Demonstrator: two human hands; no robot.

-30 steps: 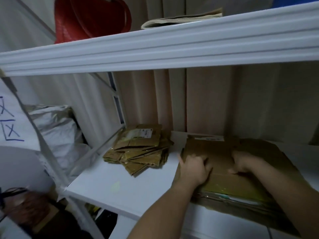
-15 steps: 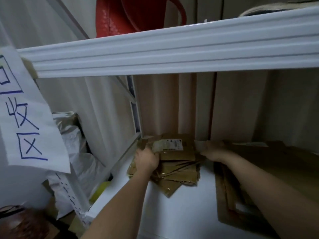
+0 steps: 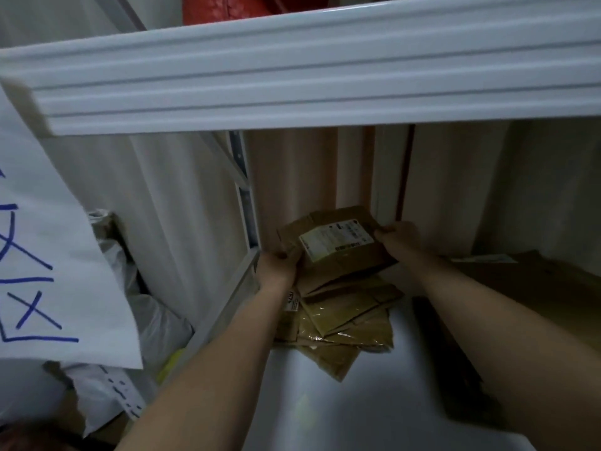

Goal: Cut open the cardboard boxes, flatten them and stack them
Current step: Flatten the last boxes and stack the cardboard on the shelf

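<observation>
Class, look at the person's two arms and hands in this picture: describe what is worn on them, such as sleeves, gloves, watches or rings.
Both forearms are bare as far as the picture shows; no sleeve reaches into view. The left hand and the right hand wear no gloves. No watch, bracelet or band shows at either wrist. No ring is visible, though the light is dim and the fingers are partly hidden.

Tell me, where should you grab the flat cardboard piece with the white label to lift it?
Grip the labelled cardboard by its two short ends, from left and right, as the left hand and right hand do; it's wide, thin and floppy.
</observation>
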